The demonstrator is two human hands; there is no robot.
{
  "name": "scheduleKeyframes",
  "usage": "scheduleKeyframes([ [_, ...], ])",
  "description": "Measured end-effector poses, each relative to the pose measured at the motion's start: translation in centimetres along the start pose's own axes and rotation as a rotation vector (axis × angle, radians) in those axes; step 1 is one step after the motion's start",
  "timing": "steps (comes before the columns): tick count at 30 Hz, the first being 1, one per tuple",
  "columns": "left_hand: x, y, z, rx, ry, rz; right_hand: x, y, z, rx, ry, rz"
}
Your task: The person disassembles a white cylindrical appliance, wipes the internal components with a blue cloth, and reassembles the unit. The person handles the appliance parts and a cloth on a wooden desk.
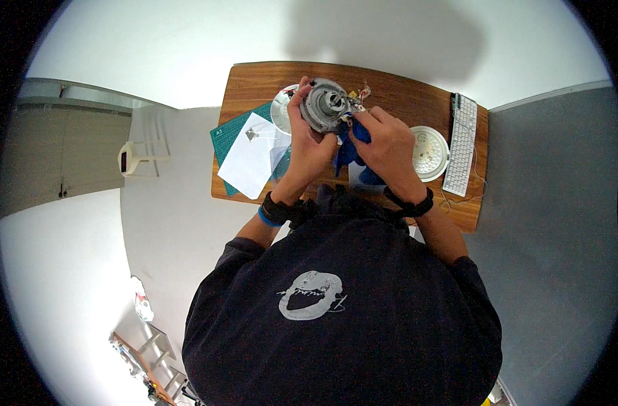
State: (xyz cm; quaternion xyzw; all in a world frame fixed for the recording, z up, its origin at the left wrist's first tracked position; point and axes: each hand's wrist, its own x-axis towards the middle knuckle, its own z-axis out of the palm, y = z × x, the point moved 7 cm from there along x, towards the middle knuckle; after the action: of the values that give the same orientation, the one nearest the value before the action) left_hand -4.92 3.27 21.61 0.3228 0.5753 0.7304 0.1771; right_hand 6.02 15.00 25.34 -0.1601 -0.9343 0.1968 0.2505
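A round grey metal housing (314,108) with ring-shaped steps is tilted up above the table in my left hand (309,150), whose fingers and thumb grip its rim. Several loose wires (363,98) stick out at the housing's right side. My right hand (391,145) is closed in a pinch beside these wires, at the housing's lower right edge. Crumpled blue cloth (347,150) shows under and between its fingers and hangs below the housing. My fingertips hide exactly what else they touch.
Behind my left hand sits a white round dish-like part (280,110). A green cutting mat (226,140) lies at the left under white paper (247,159). To the right are a round cream part with a dimpled face (429,153) and a white keyboard (461,145) with a cable.
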Motion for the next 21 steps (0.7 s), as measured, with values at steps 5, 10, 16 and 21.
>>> scheduleKeyframes([
  [5,0.1,-1.3,-1.9,-0.007,0.092,-0.043,-0.8,-1.3,0.4,0.262,-0.239,-0.267],
  [10,0.4,0.0,-2.1,-0.072,0.132,-0.090,-0.1,1.0,-1.5,0.414,0.035,0.057],
  [16,0.0,0.5,-0.8,-0.234,0.050,-0.178,0.7,1.8,-0.1,0.260,-0.015,0.097],
  [21,-0.1,-0.6,-0.8,-0.270,0.017,-0.166,0.2,2.8,-0.3,0.234,-0.005,0.158],
])
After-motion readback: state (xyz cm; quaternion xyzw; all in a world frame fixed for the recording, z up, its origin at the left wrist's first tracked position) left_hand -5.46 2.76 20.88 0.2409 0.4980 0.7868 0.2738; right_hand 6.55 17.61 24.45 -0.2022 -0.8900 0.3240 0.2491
